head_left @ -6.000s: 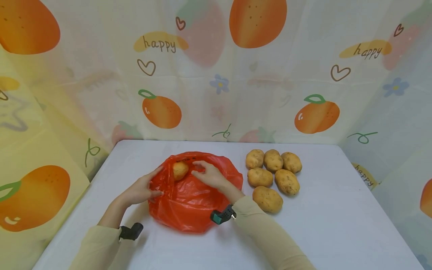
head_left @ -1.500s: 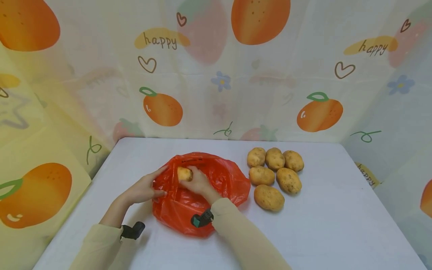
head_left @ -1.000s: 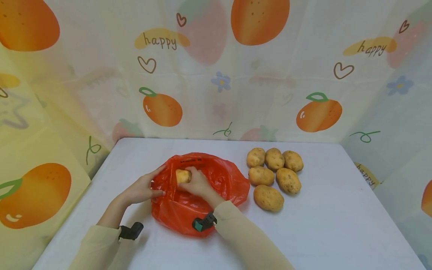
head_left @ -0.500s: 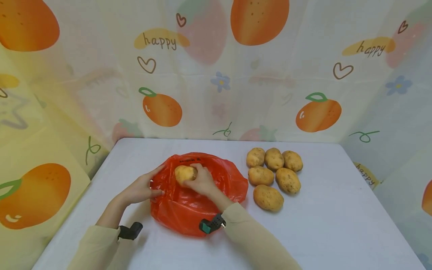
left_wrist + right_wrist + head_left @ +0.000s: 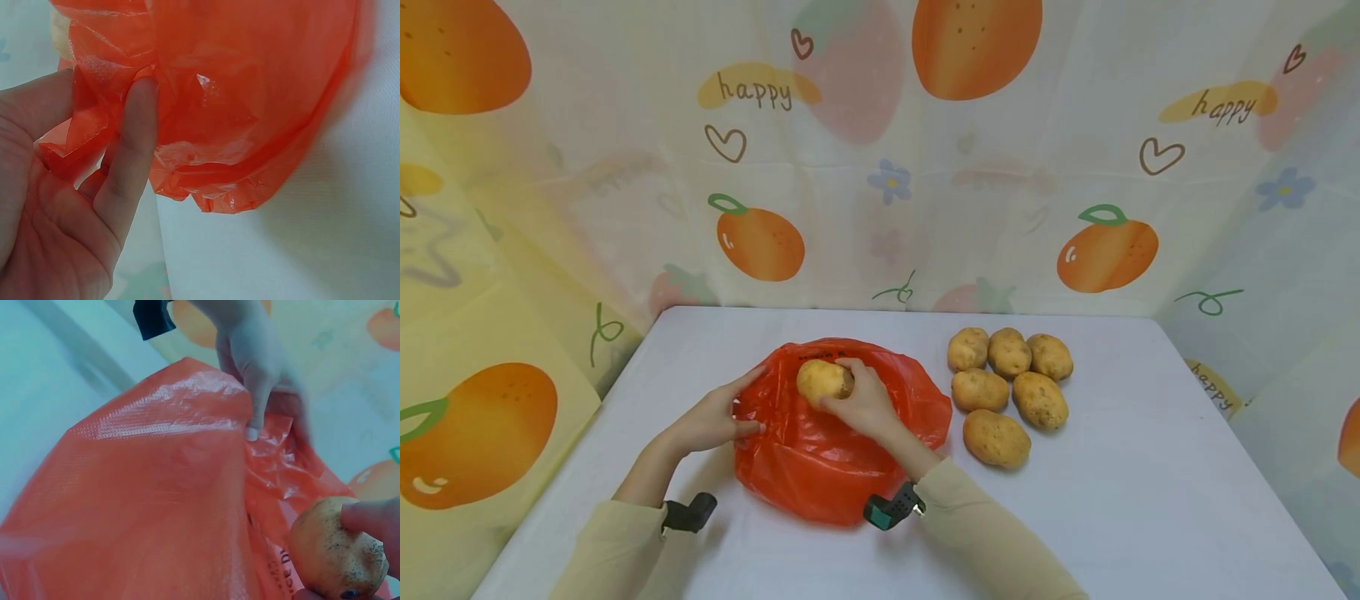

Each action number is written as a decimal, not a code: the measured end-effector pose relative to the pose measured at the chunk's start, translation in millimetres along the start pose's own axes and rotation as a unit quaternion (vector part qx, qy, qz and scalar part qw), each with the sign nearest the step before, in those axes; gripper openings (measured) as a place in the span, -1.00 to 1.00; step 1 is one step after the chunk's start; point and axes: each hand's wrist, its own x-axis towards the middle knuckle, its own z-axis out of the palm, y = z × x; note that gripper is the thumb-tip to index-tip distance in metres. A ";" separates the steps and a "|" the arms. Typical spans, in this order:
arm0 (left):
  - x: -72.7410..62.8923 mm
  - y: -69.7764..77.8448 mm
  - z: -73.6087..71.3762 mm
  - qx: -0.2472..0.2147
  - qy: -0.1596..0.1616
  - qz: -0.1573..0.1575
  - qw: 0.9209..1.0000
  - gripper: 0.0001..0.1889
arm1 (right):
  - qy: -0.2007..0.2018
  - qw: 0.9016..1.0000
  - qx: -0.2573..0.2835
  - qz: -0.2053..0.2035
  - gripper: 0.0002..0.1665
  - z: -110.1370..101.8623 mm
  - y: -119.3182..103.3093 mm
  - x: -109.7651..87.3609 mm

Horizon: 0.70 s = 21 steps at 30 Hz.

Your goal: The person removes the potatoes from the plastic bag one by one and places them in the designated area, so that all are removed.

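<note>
A red plastic bag (image 5: 827, 483) lies on the table with its mouth held up. My left hand (image 5: 711, 421) grips the bag's left side; in the left wrist view the red film passes between its thumb and fingers (image 5: 134, 137). At the bag's mouth, my right hand (image 5: 865, 404) holds a potato (image 5: 822, 382) between thumb and fingers. The right wrist view shows this potato (image 5: 331, 544) beside the bag's opening, with dark printing on the bag near it. What lies deeper in the bag is hidden.
To the right of the bag, several potatoes (image 5: 996, 439) sit grouped on the white table (image 5: 1150, 483). A fruit-patterned curtain (image 5: 880, 208) hangs behind the table and along both sides. Black cameras are strapped to both wrists.
My right hand, empty six seconds ago, took hold of the potato inside the bag and has since raised it to the right, up to the mouth. The left hand has stayed on the bag.
</note>
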 end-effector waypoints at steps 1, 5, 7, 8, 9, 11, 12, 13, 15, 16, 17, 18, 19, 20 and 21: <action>0.1 0.0 -0.1 -0.001 -0.001 0.000 1.000 -0.07 | 0.001 1.000 0.002 -0.002 -0.23 -1.4 -0.3 -1.0; 0.5 -0.1 -0.5 -0.006 -0.003 -0.001 1.000 -0.07 | 0.002 1.000 0.011 -0.009 -0.22 -8.3 -2.2 -6.1; 0.4 0.1 -0.7 -0.009 -0.003 -0.001 1.000 -0.07 | 0.000 1.000 0.012 -0.020 -0.21 -12.4 -2.6 -8.2; 0.4 0.2 -0.8 -0.009 -0.003 -0.001 1.000 -0.07 | -0.001 1.000 0.011 -0.026 -0.21 -14.5 -2.6 -9.2; 0.4 0.2 -0.9 -0.009 -0.003 -0.001 1.000 -0.07 | -0.002 0.999 0.011 -0.035 -0.21 -17.0 -2.5 -10.4; 0.4 0.4 -1.0 -0.008 -0.003 -0.002 1.000 -0.07 | -0.004 0.999 0.007 -0.051 -0.21 -21.7 -1.6 -12.2; 0.4 0.6 -1.0 -0.008 -0.003 -0.002 1.000 -0.07 | -0.004 0.998 0.005 -0.060 -0.21 -24.2 -1.2 -13.3; 0.4 0.7 -1.0 -0.007 -0.003 -0.002 1.000 -0.07 | -0.005 0.998 0.003 -0.066 -0.22 -26.7 -0.8 -14.5; 0.5 1.0 -0.8 -0.006 -0.003 -0.002 1.000 -0.07 | -0.007 0.997 -0.002 -0.076 -0.23 -31.8 0.1 -16.5; 0.5 1.0 -0.7 -0.005 -0.002 -0.002 1.000 -0.07 | -0.009 0.997 -0.003 -0.080 -0.23 -34.4 0.4 -17.5; 0.6 1.0 -0.7 -0.005 -0.002 -0.003 1.000 -0.07 | -0.010 0.997 -0.005 -0.082 -0.23 -37.3 0.3 -18.8; 0.7 1.0 -0.7 -0.004 -0.002 -0.003 1.000 -0.07 | -0.010 0.996 -0.008 -0.084 -0.23 -40.2 0.7 -19.6; 0.8 0.9 -0.7 -0.003 -0.003 -0.002 1.000 -0.07 | -0.010 0.996 -0.010 -0.085 -0.24 -43.2 1.3 -20.5; 0.9 1.0 -0.7 -0.002 -0.003 -0.002 1.000 -0.07 | -0.009 0.996 -0.013 -0.087 -0.24 -46.2 1.9 -21.5; 0.9 0.9 -0.9 -0.002 -0.004 -0.002 1.000 -0.07 | -0.007 0.996 -0.014 -0.090 -0.24 -49.5 2.5 -22.5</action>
